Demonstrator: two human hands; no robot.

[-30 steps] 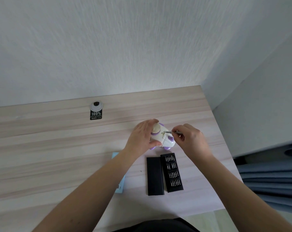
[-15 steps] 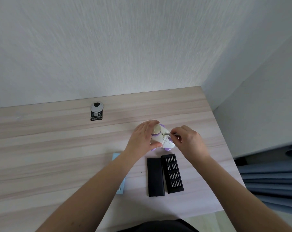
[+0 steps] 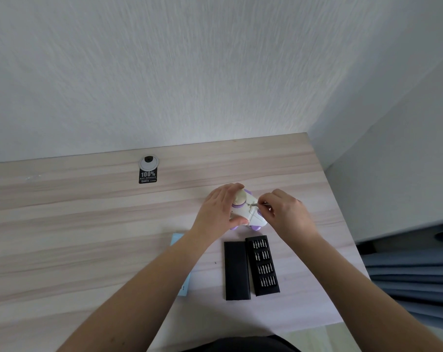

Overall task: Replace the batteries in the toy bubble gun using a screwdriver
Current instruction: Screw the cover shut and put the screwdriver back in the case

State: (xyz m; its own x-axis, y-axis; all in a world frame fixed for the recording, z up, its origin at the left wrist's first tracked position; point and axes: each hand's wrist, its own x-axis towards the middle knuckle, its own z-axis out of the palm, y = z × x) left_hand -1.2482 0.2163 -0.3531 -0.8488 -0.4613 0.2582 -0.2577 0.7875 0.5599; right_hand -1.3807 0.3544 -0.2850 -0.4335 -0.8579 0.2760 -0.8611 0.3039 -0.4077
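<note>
Head view: screwdriver on the toy, batteries yet to come

Head camera looks down on a wooden table (image 3: 88, 224), and the action sits toward its right edge, a little back from the near edge. The left hand (image 3: 220, 209) wraps the white-and-purple bubble gun (image 3: 251, 214), fingers curled over its top and thumb pressed along its near side, pinning it on the table. The right hand (image 3: 286, 214) pinches a slim screwdriver (image 3: 253, 204) between curled fingertips, and the tip meets the toy's white shell just beside the left hand.

Whether the screw is going out or in cannot be told, and it is too small to see. The shell looks closed, with no cover lifted and no batteries in sight, so this reads as an early stage: loosening the cover. Opening, swapping cells and screwing shut all appear left to do.

Nearer the front edge lie an open bit case (image 3: 263, 265) and its black lid (image 3: 237, 270), touching side by side. A pale blue card (image 3: 177, 240) peeks from under the left forearm.
</note>
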